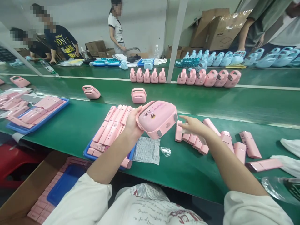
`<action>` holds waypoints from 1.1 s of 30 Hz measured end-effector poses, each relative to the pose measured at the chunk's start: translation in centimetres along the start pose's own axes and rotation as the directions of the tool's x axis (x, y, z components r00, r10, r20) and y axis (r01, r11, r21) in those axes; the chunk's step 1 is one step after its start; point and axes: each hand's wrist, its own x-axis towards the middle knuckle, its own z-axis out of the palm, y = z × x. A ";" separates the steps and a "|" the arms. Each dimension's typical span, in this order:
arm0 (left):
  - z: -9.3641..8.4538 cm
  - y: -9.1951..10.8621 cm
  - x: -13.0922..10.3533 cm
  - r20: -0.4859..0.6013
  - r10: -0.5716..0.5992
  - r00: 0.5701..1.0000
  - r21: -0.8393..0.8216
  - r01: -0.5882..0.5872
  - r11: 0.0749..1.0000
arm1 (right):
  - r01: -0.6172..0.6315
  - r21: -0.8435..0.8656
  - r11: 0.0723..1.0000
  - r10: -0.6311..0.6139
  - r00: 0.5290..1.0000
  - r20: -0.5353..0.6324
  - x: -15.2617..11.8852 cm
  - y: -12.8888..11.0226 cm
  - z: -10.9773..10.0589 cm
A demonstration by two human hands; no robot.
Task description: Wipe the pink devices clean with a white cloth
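Note:
My left hand [133, 123] grips a pink rounded case [160, 117] by its left side, where its carry handle is. The case is tilted above the table, showing a cartoon print on its broad face and grey feet along its lower edge. To the right of the case, my right hand [193, 125] is raised with its index finger stretched toward it, apart from it. Some of its other fingers are partly hidden. Just below those fingers stands a small pink block [178, 131], and I cannot tell if they touch it. More pink blocks [194, 140] lie under the right forearm.
A blue tray [87, 151] full of pink pieces stands at left, beside a bubble-wrap bag [146, 150] and clear wrapping [165, 152]. Pink handled cases [147, 76] line the rail ahead. A plastic bottle [281, 189] lies at right. Co-workers [117, 28] stand across the line.

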 end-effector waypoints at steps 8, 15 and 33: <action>-0.4 -2.1 -1.6 0.184 -0.116 0.976 0.145 0.090 0.985 | 0.578 0.451 0.681 -0.412 0.810 -0.417 -7.1 -3.3 -0.4; -1.8 -3.9 -1.7 0.202 -0.178 0.963 0.199 0.138 0.970 | 0.608 0.265 0.748 -0.468 0.767 -0.438 -9.1 -3.3 2.4; -3.8 -7.4 -2.8 0.323 0.109 0.940 0.786 -0.331 0.521 | 0.313 0.675 0.668 -0.235 0.950 -0.208 -7.4 2.4 7.9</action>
